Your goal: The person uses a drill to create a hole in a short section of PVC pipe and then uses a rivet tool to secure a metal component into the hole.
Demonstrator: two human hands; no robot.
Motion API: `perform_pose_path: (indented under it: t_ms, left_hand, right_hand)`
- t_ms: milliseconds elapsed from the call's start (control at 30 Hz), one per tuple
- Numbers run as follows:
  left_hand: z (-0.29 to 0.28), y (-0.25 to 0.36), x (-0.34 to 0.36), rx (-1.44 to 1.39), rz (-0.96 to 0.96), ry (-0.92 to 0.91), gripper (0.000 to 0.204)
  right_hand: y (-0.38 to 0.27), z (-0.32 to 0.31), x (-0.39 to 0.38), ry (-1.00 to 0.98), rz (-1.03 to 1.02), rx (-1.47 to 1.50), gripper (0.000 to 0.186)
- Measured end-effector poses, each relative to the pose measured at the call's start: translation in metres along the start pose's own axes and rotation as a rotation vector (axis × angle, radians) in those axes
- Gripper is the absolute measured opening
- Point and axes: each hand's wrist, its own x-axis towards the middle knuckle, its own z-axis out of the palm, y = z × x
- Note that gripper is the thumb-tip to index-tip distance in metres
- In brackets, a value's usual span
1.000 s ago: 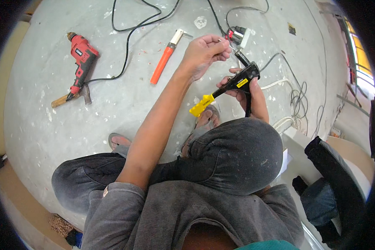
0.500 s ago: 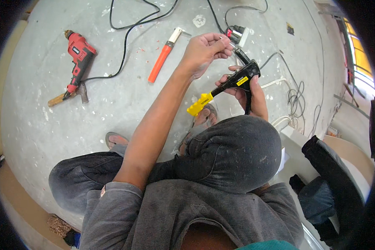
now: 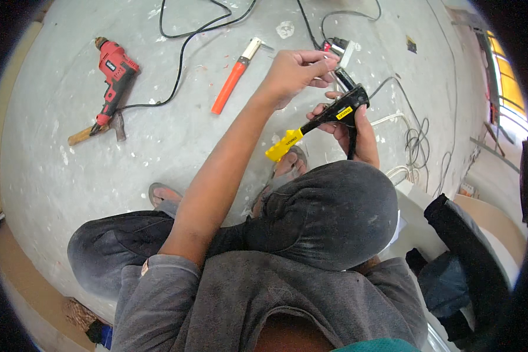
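Note:
A black hand riveter [image 3: 349,105] with yellow grips [image 3: 284,146] rests in my right hand [image 3: 365,138], whose fingers and thumb wrap round its body. Its nose points up and away, and the yellow end slants down to the left. My left hand [image 3: 296,73] is closed in a pinch right at the nose. Between its fingertips is a thin silvery pin, which looks like a rivet [image 3: 337,67]; most of it is hidden. My knee lies just below the riveter.
On the grey floor lie a red corded drill [image 3: 116,73], a hammer [image 3: 120,126] partly under it, and an orange-handled cutter [image 3: 232,85]. A power strip [image 3: 346,53] and coiled cables [image 3: 416,141] lie beyond my right hand. Dark clothing [image 3: 463,234] hangs at the right.
My left hand has shifted slightly right, closer over the riveter's nose, still pinching. The riveter stays almost in place in my right hand.

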Motion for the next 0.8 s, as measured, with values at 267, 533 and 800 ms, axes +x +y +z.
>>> perform_pose_path:
  t_ms: [267, 533, 800]
  left_hand:
    - [-0.011, -0.011, -0.009, 0.751, 0.263, 0.308, 0.065]
    - [-0.117, -0.071, -0.059, 1.639, -0.174, 0.658, 0.037]
    - [-0.104, -0.087, -0.043, 1.179, -0.005, 0.556, 0.020]
  right_hand:
    - [0.021, -0.006, 0.022, -0.097, -0.168, 0.183, 0.079]
    - [0.024, -0.011, 0.051, -0.070, -0.130, 0.146, 0.070]
    - [0.045, 0.018, 0.078, 0.097, 0.252, -0.481, 0.062]
